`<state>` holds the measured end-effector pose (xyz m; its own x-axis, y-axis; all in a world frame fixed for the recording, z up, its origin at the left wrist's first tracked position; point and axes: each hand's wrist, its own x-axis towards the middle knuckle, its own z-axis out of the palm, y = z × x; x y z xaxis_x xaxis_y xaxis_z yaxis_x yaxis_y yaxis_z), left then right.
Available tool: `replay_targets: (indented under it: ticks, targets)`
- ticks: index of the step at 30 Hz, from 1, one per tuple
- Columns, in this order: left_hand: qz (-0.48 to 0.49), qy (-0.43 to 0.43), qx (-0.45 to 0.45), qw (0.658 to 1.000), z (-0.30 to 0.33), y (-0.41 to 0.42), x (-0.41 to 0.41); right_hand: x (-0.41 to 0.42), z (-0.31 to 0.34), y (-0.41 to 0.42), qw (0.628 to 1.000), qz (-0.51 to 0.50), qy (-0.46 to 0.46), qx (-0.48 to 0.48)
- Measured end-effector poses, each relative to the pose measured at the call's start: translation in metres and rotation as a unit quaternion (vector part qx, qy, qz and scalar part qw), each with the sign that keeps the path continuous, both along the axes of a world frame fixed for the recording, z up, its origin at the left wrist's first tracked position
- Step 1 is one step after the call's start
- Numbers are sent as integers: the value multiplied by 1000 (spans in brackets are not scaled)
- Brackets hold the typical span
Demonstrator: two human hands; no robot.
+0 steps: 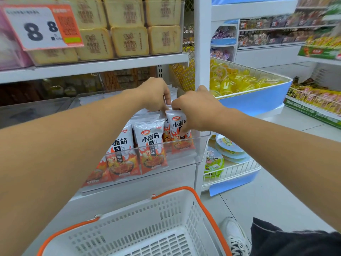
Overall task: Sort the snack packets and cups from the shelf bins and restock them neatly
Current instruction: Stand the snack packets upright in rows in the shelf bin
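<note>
At the clear bin [184, 145], my left hand [155, 93] and right hand [195, 109] pinch upright packets [177, 126], mid-restock; next, I judge, squaring the row.

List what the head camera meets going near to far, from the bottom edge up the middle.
White basket → clear bin's front wall → snack packets → both hands, left hand and right hand → bread packs on the upper shelf.
</note>
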<state>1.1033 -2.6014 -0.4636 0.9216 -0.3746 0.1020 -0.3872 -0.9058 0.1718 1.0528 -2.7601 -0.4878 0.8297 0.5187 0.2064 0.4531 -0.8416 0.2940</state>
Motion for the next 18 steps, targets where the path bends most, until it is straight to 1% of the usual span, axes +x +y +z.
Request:
replay_targets:
  ticks: [5,7,11,13,15,18]
  targets:
    - [3,-29,-35,999,-9,-5,4,0,-3,2,1000,15,1,19]
    - [-2,-22,-49,999,-10,-4,3,0,-4,-1,1000,13,6,19]
    - [-27,4,-37,999,-4,0,2,2,-4,-7,1000,4,10,10]
    - [-33,16,-44,998,-1,2,1,3,-3,-8,1000,2,10,28]
    - [-34,25,-71,997,0,4,0,3,-1,-9,999,3,13,51]
    - [-24,23,-98,995,2,9,-1,3,5,-14,997,-6,23,78]
